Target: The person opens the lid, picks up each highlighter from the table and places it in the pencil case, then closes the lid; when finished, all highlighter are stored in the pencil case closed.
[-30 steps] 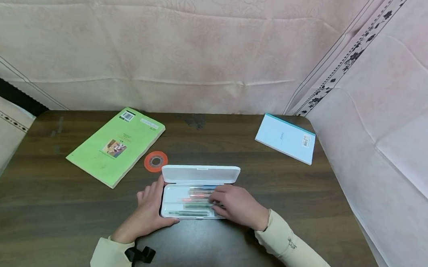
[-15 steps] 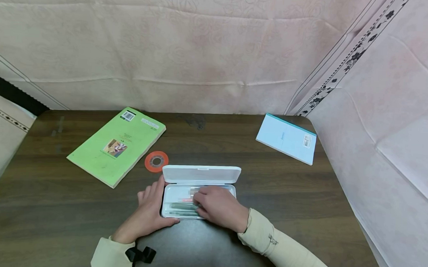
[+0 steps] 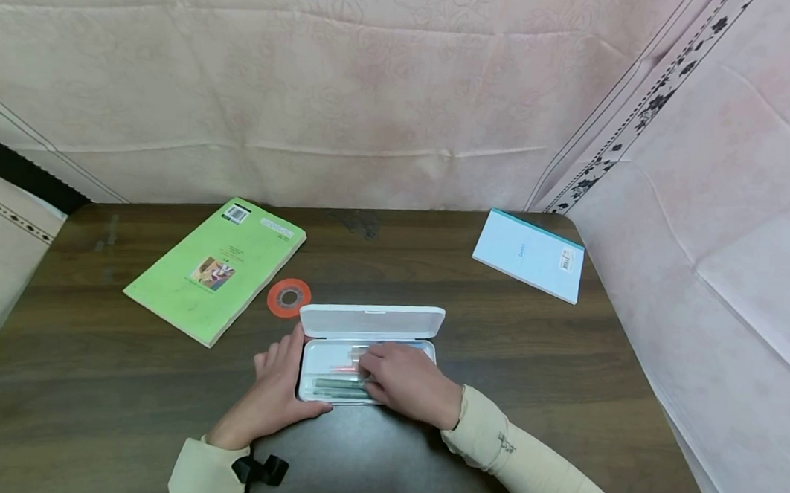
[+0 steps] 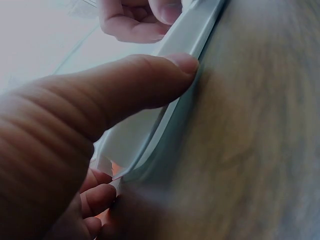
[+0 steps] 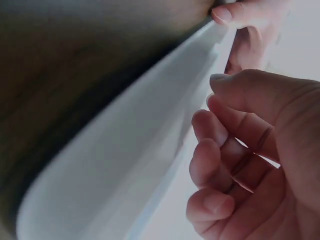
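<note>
A white pencil case (image 3: 315,361) lies with its lid (image 3: 371,323) raised, several thin pens inside. My left hand (image 3: 273,389) holds its left end: the thumb (image 4: 145,75) lies along the front edge and the fingers reach the back left corner. My right hand (image 3: 404,381) is inside the case with fingers curled, its thumb and index fingertip at the right ends of green pens (image 3: 337,383). In the right wrist view its thumb (image 5: 250,87) is close to the index fingertip; I cannot tell whether a pen is pinched there.
An orange tape roll (image 3: 289,298) lies just behind the case's left corner. Further left is a green book (image 3: 213,270), and a light blue notebook (image 3: 528,255) lies at the back right. A pale cloth (image 3: 376,89) hangs behind the wooden table (image 3: 400,276).
My right hand has moved left within the case, and a green pen has shifted left with it, beside another. In the last half second it barely moves. My left hand stays put.
</note>
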A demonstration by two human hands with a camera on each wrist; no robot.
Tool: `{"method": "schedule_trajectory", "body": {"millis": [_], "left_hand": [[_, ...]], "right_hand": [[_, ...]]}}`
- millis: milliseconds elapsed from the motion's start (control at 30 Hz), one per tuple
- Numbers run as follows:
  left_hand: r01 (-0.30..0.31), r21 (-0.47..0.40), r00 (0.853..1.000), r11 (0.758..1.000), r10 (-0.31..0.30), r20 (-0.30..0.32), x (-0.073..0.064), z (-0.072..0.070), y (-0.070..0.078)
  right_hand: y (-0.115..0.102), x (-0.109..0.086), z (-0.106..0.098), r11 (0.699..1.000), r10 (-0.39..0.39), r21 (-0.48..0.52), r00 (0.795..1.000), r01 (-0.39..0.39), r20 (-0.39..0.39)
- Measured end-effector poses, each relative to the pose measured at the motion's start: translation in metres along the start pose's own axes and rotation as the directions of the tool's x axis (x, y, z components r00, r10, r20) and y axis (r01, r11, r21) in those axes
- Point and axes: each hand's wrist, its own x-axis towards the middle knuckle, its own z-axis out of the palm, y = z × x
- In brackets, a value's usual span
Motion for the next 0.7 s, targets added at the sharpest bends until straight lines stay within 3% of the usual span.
{"method": "schedule_trajectory", "body": {"millis": [200,400,533,700], "left_hand": [[0.002,-0.011,1.0,1.0,-0.002,0.003,0.001,-0.001,0.001],[0.007,-0.011,1.0,1.0,-0.007,0.009,0.001,-0.001,0.002],[0.011,-0.013,1.0,1.0,-0.011,0.008,0.002,-0.001,0.002],[0.01,-0.016,1.0,1.0,-0.01,0.003,0.002,-0.001,0.003]], "right_hand": [[0.009,-0.011,-0.02,0.995,0.064,0.085,0.996,-0.059,-0.066],[0.022,-0.027,-0.045,0.981,0.155,0.139,0.975,-0.134,-0.157],[0.031,-0.037,-0.062,0.97,0.218,0.156,0.949,-0.185,-0.229],[0.046,-0.048,-0.075,0.951,0.297,0.184,0.896,-0.247,-0.331]]}}
